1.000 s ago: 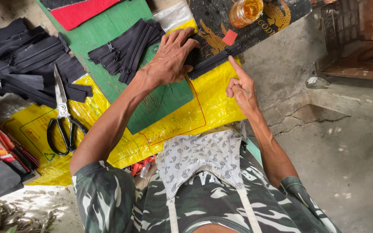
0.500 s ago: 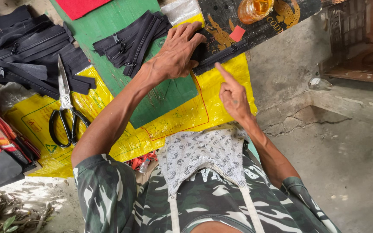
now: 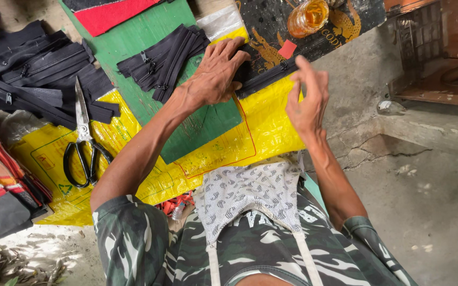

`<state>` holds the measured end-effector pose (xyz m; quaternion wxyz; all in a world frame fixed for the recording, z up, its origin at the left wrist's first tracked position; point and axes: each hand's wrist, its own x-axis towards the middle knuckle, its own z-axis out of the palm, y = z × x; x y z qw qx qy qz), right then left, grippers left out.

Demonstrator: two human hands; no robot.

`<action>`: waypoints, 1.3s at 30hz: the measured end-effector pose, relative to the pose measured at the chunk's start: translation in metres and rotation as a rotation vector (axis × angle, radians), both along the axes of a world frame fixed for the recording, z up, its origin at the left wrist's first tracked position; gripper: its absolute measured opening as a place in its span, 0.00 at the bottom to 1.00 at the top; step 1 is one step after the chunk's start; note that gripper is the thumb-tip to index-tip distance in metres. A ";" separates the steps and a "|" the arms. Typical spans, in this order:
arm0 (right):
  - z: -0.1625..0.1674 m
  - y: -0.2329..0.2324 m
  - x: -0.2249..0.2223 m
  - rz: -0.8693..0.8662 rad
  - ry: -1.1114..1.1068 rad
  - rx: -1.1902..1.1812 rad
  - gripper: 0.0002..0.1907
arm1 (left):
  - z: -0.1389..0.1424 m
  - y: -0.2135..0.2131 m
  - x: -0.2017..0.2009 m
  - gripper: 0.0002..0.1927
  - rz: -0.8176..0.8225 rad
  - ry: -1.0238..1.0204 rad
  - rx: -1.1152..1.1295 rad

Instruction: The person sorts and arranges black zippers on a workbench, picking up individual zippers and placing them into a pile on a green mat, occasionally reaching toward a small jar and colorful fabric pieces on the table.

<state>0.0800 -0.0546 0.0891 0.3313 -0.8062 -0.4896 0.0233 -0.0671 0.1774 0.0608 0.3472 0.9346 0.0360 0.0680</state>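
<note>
Bare concrete floor (image 3: 430, 212) carries a yellow plastic sheet (image 3: 271, 122), and on that sheet lies a green board (image 3: 133, 47), the landmark for everything else. At the board's right edge, the left hand (image 3: 216, 74) presses flat with its fingers (image 3: 234, 50) spread onto the end of a black zipper strip (image 3: 263, 79), which runs from the board's right edge out over the yellow sheet toward a dark printed panel (image 3: 271, 32). Right of the board, the right hand (image 3: 307, 100) hovers just above the sheet, near the strip's far end; its fingers are loosely open and curled, holding nothing. On the board's upper middle sits a small heap of black zippers (image 3: 160, 58), just beside the left hand. Left of the board, scissors (image 3: 83, 137) with black handles lie on the yellow sheet, and farther left a bigger pile of black zippers (image 3: 33, 74) rests. Above the board's top edge a red cloth piece (image 3: 112, 13) shows. Well right of the board, on the dark panel, stands an amber jar (image 3: 307, 17).
</note>
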 end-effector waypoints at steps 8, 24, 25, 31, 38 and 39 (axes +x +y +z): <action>-0.007 0.030 0.017 -0.027 0.038 -0.008 0.37 | 0.000 -0.001 0.002 0.39 0.026 0.013 0.014; -0.003 0.045 0.004 -0.079 0.165 0.146 0.34 | 0.022 -0.004 0.002 0.37 0.101 0.046 0.045; 0.002 0.043 0.000 -0.090 0.171 0.208 0.31 | 0.029 -0.006 0.000 0.37 0.114 0.004 0.035; 0.057 0.078 0.055 -0.031 0.223 0.660 0.21 | 0.082 -0.014 0.002 0.34 0.302 -0.351 -0.132; 0.122 0.217 0.191 0.246 0.002 0.538 0.22 | 0.105 0.040 0.127 0.39 0.692 -0.556 -0.075; 0.126 0.236 0.207 0.263 -0.051 0.489 0.22 | 0.104 0.052 0.145 0.41 0.727 -0.525 -0.063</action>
